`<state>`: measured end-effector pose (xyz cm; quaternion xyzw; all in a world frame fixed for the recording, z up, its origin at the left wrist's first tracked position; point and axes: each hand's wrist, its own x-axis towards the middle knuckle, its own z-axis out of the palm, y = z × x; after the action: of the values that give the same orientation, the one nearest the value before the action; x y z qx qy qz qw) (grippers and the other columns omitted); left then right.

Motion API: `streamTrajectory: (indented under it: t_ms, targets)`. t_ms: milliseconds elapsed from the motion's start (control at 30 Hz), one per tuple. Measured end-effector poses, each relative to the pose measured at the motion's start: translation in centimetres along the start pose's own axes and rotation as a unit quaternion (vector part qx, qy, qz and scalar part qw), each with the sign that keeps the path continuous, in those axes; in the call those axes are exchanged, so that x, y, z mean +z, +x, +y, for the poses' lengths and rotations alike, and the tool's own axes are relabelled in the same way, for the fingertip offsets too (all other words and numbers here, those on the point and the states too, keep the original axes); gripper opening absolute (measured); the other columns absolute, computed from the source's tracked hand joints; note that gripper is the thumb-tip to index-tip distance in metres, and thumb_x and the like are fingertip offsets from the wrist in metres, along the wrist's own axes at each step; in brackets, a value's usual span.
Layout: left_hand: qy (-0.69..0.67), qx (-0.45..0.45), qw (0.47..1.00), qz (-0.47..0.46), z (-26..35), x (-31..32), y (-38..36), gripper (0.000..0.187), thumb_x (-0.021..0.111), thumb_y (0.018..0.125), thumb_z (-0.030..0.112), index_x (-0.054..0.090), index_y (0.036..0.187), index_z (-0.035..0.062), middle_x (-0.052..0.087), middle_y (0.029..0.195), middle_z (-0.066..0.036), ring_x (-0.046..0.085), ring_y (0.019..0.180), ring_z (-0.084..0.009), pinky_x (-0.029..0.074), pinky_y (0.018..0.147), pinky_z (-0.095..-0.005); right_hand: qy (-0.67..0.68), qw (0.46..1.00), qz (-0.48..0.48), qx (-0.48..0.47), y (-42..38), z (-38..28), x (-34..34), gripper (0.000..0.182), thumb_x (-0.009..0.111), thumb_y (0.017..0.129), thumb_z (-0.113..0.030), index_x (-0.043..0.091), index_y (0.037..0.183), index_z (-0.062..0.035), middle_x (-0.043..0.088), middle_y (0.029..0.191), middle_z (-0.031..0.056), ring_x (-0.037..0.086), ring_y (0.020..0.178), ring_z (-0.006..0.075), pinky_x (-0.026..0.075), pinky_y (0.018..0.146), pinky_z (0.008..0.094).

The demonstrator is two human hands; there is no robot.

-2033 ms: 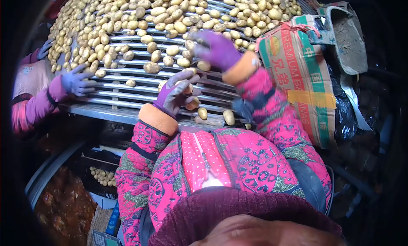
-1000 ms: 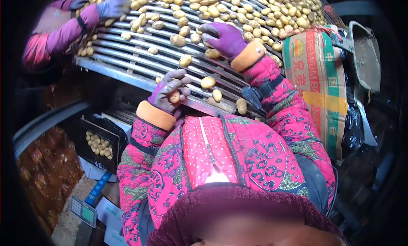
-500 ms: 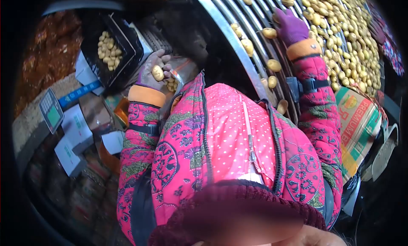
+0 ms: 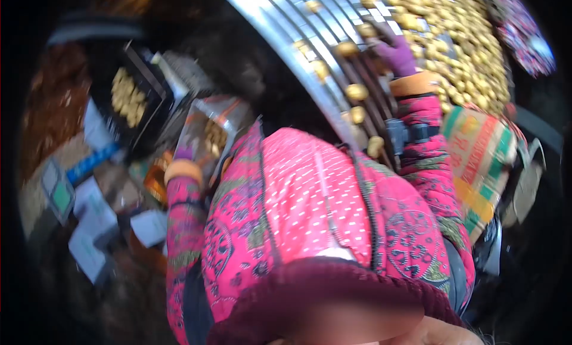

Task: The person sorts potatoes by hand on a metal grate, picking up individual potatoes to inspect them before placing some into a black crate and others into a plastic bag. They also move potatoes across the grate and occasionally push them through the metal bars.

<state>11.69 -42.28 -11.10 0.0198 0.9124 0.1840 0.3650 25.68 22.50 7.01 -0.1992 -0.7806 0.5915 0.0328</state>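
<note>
The view is motion-blurred. My right hand, in a purple glove with an orange cuff, rests on the metal roller table, next to loose potatoes; nothing shows clearly in its fingers. A thick mass of potatoes covers the rollers beyond it. My left hand is low on the left, only a sliver of purple glove showing above its orange cuff. It sits at the edge of a shiny-sided container of potatoes. Whether it holds a potato is hidden.
A black crate of small potatoes stands left of the container. A weighing scale and white boxes lie on the ground at left. A banana carton stands right of my arm. Another person's patterned sleeve is at top right.
My left hand carried a potato off the rollers and down to the container below the table edge. The view swung left and down. My right hand stayed on the rollers.
</note>
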Motion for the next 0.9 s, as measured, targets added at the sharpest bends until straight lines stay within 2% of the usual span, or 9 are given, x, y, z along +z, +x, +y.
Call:
streamTrajectory:
  t_ms: [100,267,400,467,600,733,767,800,900]
  targets:
    - [-0.299,0.04,0.953,-0.018,8.0,-2.7,1.7,0.052,0.055,0.094,0.039,0.046,0.135,0.0085,0.062,0.106,-0.006,0.061,0.082,-0.0149,0.048,0.066,-0.0265,0.231,0.968,-0.024,0.091,-3.1,-5.1,1.0,0.053,0.062,0.089,-0.014,0.045,0.138,-0.0023,0.063,0.113,0.0083,0.066,0.086,0.0151,0.051,0.071,0.0258]
    - [-0.528,0.205,0.728,-0.386,36.2,-7.2,-9.3,0.066,0.052,0.095,0.039,0.029,0.145,0.002,0.05,0.133,-0.023,0.063,0.103,-0.0287,0.053,0.087,-0.0379,0.422,0.902,-0.054,0.077,-6.0,-6.8,3.2,0.057,0.06,0.093,-0.03,0.038,0.14,-0.0056,0.061,0.117,0.0143,0.064,0.082,0.0182,0.053,0.073,0.029]
    - [-0.51,0.136,0.681,-0.507,43.3,-2.3,-9.3,0.071,0.045,0.094,0.056,0.031,0.145,0.0099,0.047,0.138,-0.015,0.061,0.109,-0.0308,0.052,0.09,-0.0411,0.404,0.908,-0.037,0.105,-6.9,-7.8,4.2,0.059,0.059,0.093,-0.031,0.037,0.142,-0.0061,0.057,0.126,0.0141,0.064,0.09,0.0172,0.054,0.08,0.0305]
    - [-0.526,0.1,0.667,-0.518,45.2,-1.7,-9.8,0.075,0.04,0.092,0.063,0.03,0.146,0.011,0.044,0.14,-0.016,0.057,0.113,-0.0328,0.051,0.091,-0.0455,0.056,0.998,0.0,-0.016,-6.8,-9.6,5.6,0.06,0.059,0.094,-0.025,0.033,0.144,-0.0021,0.058,0.121,0.0101,0.059,0.105,0.0154,0.048,0.087,0.0271]
    - [-0.565,0.106,0.597,-0.559,45.2,-1.3,-8.9,0.08,0.041,0.089,0.067,0.031,0.146,0.0107,0.042,0.14,-0.017,0.055,0.114,-0.0314,0.052,0.087,-0.0416,0.257,0.965,-0.048,0.011,-8.4,-10.9,4.7,0.061,0.061,0.089,-0.018,0.036,0.142,-0.0015,0.058,0.115,0.0116,0.056,0.103,0.0153,0.046,0.088,0.0282]
    - [-0.544,0.133,0.681,-0.472,42.6,-2.8,-8.2,0.057,0.061,0.09,0.037,0.043,0.137,0.0096,0.055,0.122,-0.013,0.06,0.102,-0.0251,0.053,0.079,-0.0332,-0.144,0.95,0.269,-0.066,-8.6,-3.6,-0.8,0.055,0.067,0.084,-0.026,0.051,0.133,-0.0076,0.057,0.125,0.0166,0.054,0.114,0.0282,0.043,0.096,0.0387]
    - [-0.478,0.264,0.765,-0.341,40.6,-1.9,-7.5,0.047,0.061,0.09,0.023,0.048,0.132,0.0081,0.056,0.117,-0.013,0.061,0.096,-0.0241,0.052,0.073,-0.0308,-0.319,0.889,0.328,-0.015,-9.4,-1.1,-3.0,0.058,0.069,0.082,-0.031,0.051,0.132,-0.0082,0.054,0.128,0.017,0.051,0.118,0.031,0.039,0.1,0.0419]
    - [-0.582,0.145,0.68,-0.422,40.4,-3.7,-7.9,0.037,0.06,0.089,0.016,0.053,0.124,0.0064,0.056,0.112,-0.014,0.058,0.086,-0.0198,0.047,0.064,-0.0273,-0.481,0.792,0.373,0.039,-10.5,1.1,-5.1,0.062,0.07,0.08,-0.035,0.051,0.132,-0.0089,0.052,0.132,0.0174,0.048,0.122,0.0337,0.036,0.103,0.0452]
    - [-0.508,0.188,0.803,-0.249,33.5,-5.9,-7.5,0.037,0.067,0.083,0.032,0.057,0.106,0.0055,0.053,0.083,-0.005,0.049,0.063,-0.0135,0.036,0.047,-0.0238,-0.479,0.735,0.437,0.202,-13.2,5.8,-8.8,0.066,0.067,0.08,-0.045,0.048,0.135,-0.0131,0.045,0.137,0.0176,0.045,0.124,0.0367,0.033,0.105,0.0479]
